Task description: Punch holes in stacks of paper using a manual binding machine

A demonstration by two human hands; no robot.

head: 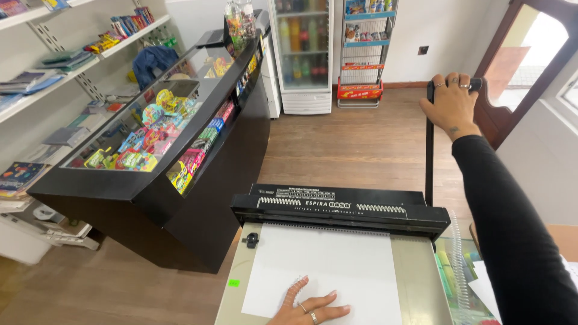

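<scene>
A black punching and binding machine (340, 207) stands in front of me with a beige bed (232, 295). A stack of white paper (328, 265) lies on the bed, its far edge pushed into the machine's slot. My left hand (307, 310) rests flat on the near part of the paper, fingers spread, rings on them. My right hand (450, 103) is closed around the black handle at the top of the machine's upright lever (429, 156), arm in a black sleeve.
A black glass-topped display counter (156, 150) full of colourful sweets stands to the left. Wall shelves (66, 66) hold books and goods. A drinks fridge (304, 54) and a snack rack (364, 54) stand at the back. Spiral coils and papers (463, 277) lie right of the machine.
</scene>
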